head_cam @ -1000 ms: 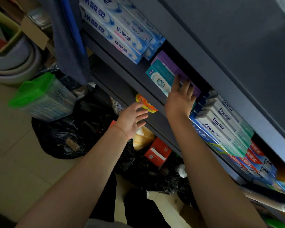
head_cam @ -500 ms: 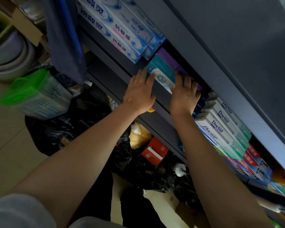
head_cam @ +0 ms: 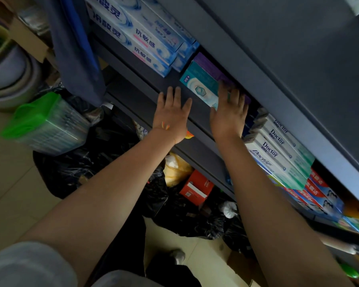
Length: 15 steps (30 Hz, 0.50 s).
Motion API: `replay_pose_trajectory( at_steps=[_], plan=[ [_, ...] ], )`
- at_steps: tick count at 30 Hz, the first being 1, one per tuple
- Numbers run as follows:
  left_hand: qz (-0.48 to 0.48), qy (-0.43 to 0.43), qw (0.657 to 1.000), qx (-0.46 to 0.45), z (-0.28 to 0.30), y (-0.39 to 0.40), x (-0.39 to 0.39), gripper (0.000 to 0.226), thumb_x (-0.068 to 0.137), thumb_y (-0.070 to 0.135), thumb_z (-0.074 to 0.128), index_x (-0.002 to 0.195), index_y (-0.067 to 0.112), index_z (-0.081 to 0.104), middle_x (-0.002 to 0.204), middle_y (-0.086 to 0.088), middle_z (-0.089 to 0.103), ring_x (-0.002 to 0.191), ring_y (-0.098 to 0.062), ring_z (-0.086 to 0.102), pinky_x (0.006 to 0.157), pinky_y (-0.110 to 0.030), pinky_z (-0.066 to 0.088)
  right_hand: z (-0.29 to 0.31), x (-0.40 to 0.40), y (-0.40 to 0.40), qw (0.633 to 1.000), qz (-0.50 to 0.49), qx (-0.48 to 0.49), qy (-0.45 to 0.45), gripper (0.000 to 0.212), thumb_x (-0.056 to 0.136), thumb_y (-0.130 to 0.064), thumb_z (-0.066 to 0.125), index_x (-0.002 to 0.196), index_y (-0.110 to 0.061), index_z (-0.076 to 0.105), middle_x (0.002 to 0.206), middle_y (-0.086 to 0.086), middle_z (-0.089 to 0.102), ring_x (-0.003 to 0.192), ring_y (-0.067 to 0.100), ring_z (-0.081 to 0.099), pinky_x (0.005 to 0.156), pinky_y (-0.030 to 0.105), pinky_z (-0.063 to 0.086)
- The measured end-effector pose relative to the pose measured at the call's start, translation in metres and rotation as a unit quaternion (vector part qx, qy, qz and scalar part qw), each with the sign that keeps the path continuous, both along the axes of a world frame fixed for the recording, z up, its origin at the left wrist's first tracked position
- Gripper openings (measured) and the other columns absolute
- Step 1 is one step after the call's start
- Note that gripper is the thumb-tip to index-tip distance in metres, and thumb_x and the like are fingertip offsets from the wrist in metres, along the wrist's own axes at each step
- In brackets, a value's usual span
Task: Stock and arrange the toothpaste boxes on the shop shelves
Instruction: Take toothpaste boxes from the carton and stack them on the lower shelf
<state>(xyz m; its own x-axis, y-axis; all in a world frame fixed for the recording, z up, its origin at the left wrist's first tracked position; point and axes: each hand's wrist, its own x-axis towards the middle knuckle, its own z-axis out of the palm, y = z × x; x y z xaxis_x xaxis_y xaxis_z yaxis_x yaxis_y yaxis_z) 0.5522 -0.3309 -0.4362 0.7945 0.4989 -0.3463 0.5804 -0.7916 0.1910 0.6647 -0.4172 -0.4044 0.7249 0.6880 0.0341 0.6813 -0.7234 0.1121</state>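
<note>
A teal toothpaste box [head_cam: 199, 83] lies on the dark grey shelf [head_cam: 145, 79], with a purple box [head_cam: 207, 63] stacked behind it. My right hand [head_cam: 228, 112] presses flat against the near end of these two boxes, fingers straight. My left hand [head_cam: 171, 112] rests flat on the shelf's front edge just left of the teal box, fingers spread; I cannot tell whether it touches the box. Left of them stand blue-and-white toothpaste boxes [head_cam: 137, 34]. To the right are white Doctor boxes [head_cam: 278, 148] and red-and-blue boxes [head_cam: 317, 195].
Black plastic bags [head_cam: 87, 162] lie on the floor below the shelves, with a red carton [head_cam: 196, 188] and a yellow bag [head_cam: 176, 168] among them. A green-lidded clear container [head_cam: 44, 121] sits at the left. Stacked basins [head_cam: 6, 79] stand at the far left. A blue cloth [head_cam: 75, 48] hangs down.
My left hand rose from below the shelf to its front edge beside the teal box. My right hand slid slightly left and stayed pressed on the box ends.
</note>
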Motion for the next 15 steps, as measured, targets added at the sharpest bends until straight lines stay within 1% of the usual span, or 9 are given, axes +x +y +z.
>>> replay_pose_trajectory(
  at_steps=[2, 3, 4, 5, 6, 7, 9, 12, 15],
  plan=[
    [-0.001, -0.008, 1.0, 0.025, 0.009, -0.013, -0.007, 0.07, 0.095, 0.038, 0.056, 0.154, 0.019, 0.024, 0.161, -0.02, 0.014, 0.149, -0.039, 0.013, 0.12, -0.052, 0.013, 0.0, -0.017, -0.02, 0.993, 0.051, 0.088, -0.052, 0.058, 0.084, -0.008, 0.064, 0.14, -0.01, 0.048, 0.132, 0.023, 0.055, 0.119, 0.042, 0.055, 0.095, 0.052, 0.048],
    [-0.006, -0.027, 0.999, 0.037, 0.014, -0.023, -0.012, 0.058, 0.095, 0.036, 0.052, 0.148, 0.016, 0.036, 0.154, -0.019, 0.03, 0.142, -0.037, 0.027, 0.116, -0.05, 0.024, -0.001, -0.028, -0.035, 0.988, 0.076, 0.126, -0.051, 0.048, 0.082, -0.007, 0.063, 0.129, -0.008, 0.057, 0.119, 0.022, 0.061, 0.104, 0.041, 0.062, 0.082, 0.049, 0.055],
    [-0.011, -0.044, 0.998, 0.045, 0.017, -0.034, -0.019, 0.049, 0.096, 0.035, 0.05, 0.139, 0.014, 0.047, 0.143, -0.016, 0.043, 0.133, -0.035, 0.039, 0.107, -0.047, 0.033, 0.0, -0.04, -0.053, 0.983, 0.097, 0.15, -0.031, 0.034, 0.082, -0.007, 0.062, 0.116, -0.008, 0.063, 0.104, 0.019, 0.065, 0.087, 0.039, 0.066, 0.065, 0.043, 0.056],
    [-0.015, -0.051, 0.998, 0.038, 0.02, -0.046, -0.027, 0.041, 0.096, 0.033, 0.047, 0.13, 0.012, 0.054, 0.132, -0.014, 0.053, 0.124, -0.033, 0.048, 0.099, -0.043, 0.039, 0.002, -0.053, -0.074, 0.982, 0.104, 0.156, 0.009, 0.021, 0.083, -0.009, 0.06, 0.103, -0.009, 0.066, 0.09, 0.016, 0.066, 0.072, 0.036, 0.065, 0.052, 0.036, 0.052],
    [-0.015, -0.047, 0.999, 0.012, 0.022, -0.06, -0.035, 0.035, 0.096, 0.031, 0.045, 0.123, 0.012, 0.058, 0.125, -0.013, 0.059, 0.117, -0.032, 0.054, 0.092, -0.041, 0.043, 0.004, -0.065, -0.097, 0.982, 0.091, 0.151, 0.06, 0.013, 0.085, -0.012, 0.058, 0.095, -0.01, 0.066, 0.079, 0.013, 0.065, 0.063, 0.035, 0.063, 0.048, 0.032, 0.047],
    [-0.017, -0.036, 0.999, -0.025, 0.024, -0.074, -0.043, 0.031, 0.097, 0.03, 0.044, 0.117, 0.012, 0.059, 0.12, -0.013, 0.063, 0.112, -0.033, 0.058, 0.086, -0.039, 0.046, 0.006, -0.077, -0.122, 0.981, 0.069, 0.145, 0.11, 0.012, 0.088, -0.015, 0.056, 0.093, -0.011, 0.066, 0.075, 0.011, 0.065, 0.061, 0.035, 0.062, 0.048, 0.032, 0.046],
    [-0.042, -0.013, 0.996, -0.078, 0.025, -0.108, -0.059, 0.027, 0.099, 0.029, 0.043, 0.112, 0.012, 0.06, 0.116, -0.013, 0.065, 0.105, -0.034, 0.062, 0.08, -0.039, 0.049, 0.009, -0.098, -0.175, 0.974, 0.036, 0.134, 0.178, 0.014, 0.091, -0.02, 0.055, 0.097, -0.014, 0.067, 0.076, 0.009, 0.067, 0.066, 0.036, 0.064, 0.052, 0.036, 0.049],
    [-0.103, 0.005, 0.989, -0.102, 0.039, -0.176, -0.077, 0.027, 0.101, 0.027, 0.043, 0.117, 0.013, 0.059, 0.117, -0.011, 0.063, 0.102, -0.031, 0.061, 0.077, -0.038, 0.051, 0.024, -0.118, -0.262, 0.97, -0.008, 0.133, 0.203, 0.014, 0.092, -0.022, 0.053, 0.096, -0.016, 0.065, 0.074, 0.008, 0.066, 0.068, 0.035, 0.063, 0.052, 0.036, 0.047],
    [-0.136, -0.016, 0.986, -0.098, 0.067, -0.264, -0.089, 0.028, 0.1, 0.029, 0.045, 0.119, 0.017, 0.062, 0.115, -0.008, 0.066, 0.101, -0.03, 0.061, 0.078, -0.039, 0.052, 0.051, -0.132, -0.357, 0.963, -0.053, 0.164, 0.206, 0.013, 0.092, -0.021, 0.055, 0.099, -0.018, 0.065, 0.081, 0.007, 0.069, 0.074, 0.033, 0.064, 0.059, 0.041, 0.053]
  ],
)
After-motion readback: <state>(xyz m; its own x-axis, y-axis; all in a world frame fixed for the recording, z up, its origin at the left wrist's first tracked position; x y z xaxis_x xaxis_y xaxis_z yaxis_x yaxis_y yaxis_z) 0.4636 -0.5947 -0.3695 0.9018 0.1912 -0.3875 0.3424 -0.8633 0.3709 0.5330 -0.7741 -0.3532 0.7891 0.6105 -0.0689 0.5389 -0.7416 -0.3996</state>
